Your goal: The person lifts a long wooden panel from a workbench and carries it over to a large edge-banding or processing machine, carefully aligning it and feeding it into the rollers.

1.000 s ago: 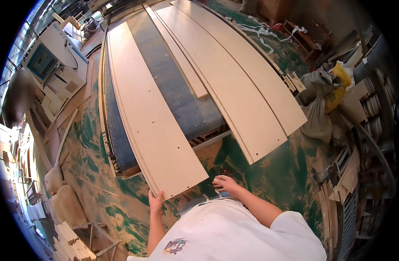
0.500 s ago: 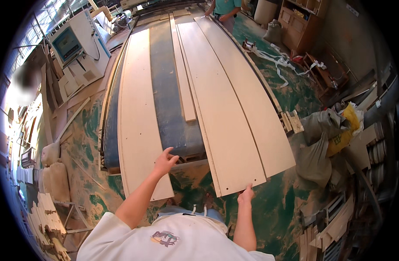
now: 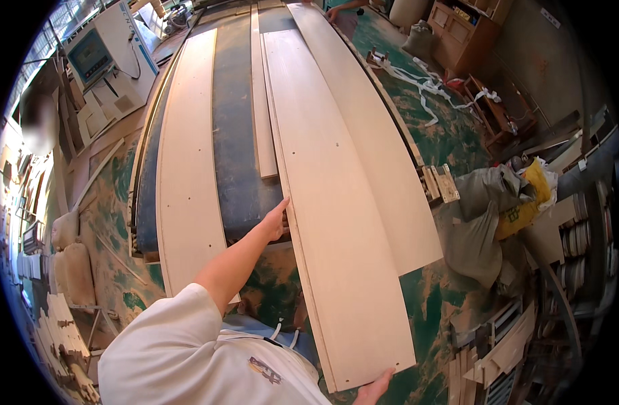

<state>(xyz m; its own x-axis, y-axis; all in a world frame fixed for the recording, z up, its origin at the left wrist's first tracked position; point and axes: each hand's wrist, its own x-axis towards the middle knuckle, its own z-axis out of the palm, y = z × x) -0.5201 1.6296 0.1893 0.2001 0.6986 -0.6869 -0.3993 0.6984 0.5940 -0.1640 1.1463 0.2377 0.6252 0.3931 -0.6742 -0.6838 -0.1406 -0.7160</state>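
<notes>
Checking grips: right hand [image 3: 375,391] clasps the drilled panel [image 3: 336,223] at its near edge, left hand [image 3: 276,223] cups its left side. What could fail?

Near end overhangs the dark machine bed [image 3: 235,135]; a slip of the right hand could drop it. Further up it lies partly over the rightmost panel [image 3: 402,202], so dragging could scuff both. Swinging left could knock the narrow strip [image 3: 263,135].

Hidden?

Right fingers under the drilled panel, wrist cut by the lower frame edge; left fingers mostly tucked away, can't tell how firm either hold is. Far end: co-worker's hand [image 3: 333,13], arm cropped, contact unclear
</notes>
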